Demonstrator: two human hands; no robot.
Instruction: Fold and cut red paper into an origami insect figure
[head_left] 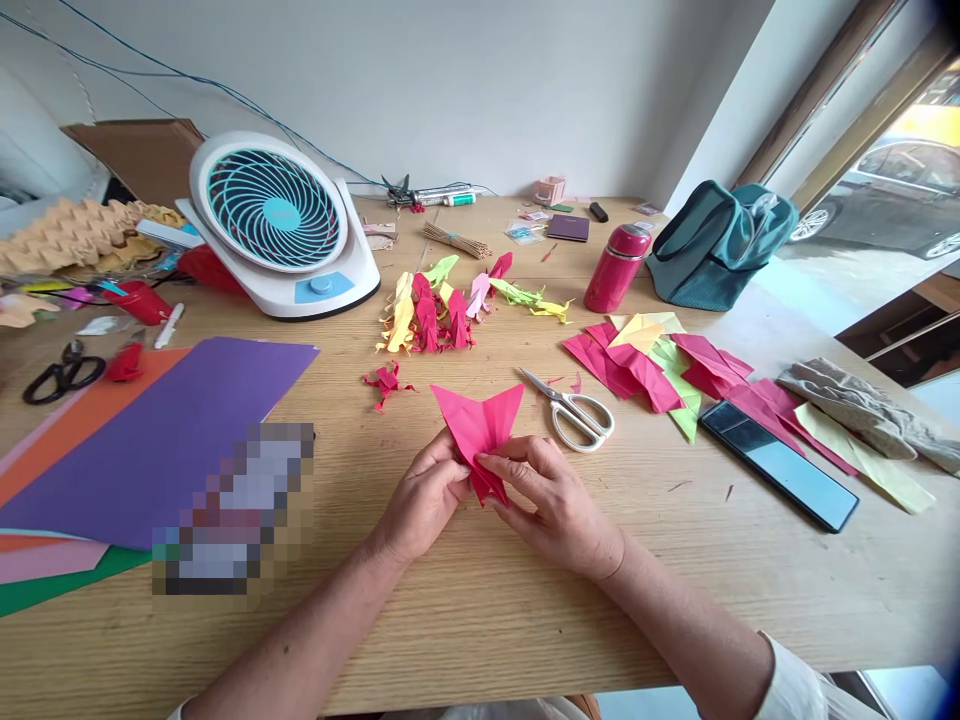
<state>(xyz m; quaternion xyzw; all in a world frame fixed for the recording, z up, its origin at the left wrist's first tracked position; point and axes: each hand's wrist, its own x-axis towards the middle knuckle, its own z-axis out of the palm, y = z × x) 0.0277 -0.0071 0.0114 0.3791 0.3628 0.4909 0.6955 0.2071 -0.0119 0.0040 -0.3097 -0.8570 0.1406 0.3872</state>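
A partly folded pink-red origami paper point(480, 420) is held above the near middle of the table, its two pointed flaps spread away from me. My left hand point(427, 492) pinches its left side near the lower fold. With thumb and fingers, my right hand point(551, 500) grips the lower right part. Scissors with white handles point(581, 420) lie just beyond my right hand. A small red folded paper figure point(387, 384) rests beyond my left hand. Farther back are several folded paper figures point(427, 310) in red, yellow, green and pink.
Folded paper pieces point(637, 365) and a phone point(780, 465) lie at right, near a red flask point(618, 268) and teal bag point(720, 245). At left are coloured sheets point(165, 430), black scissors point(64, 375) and a fan point(281, 225). A pixelated patch covers something at near left.
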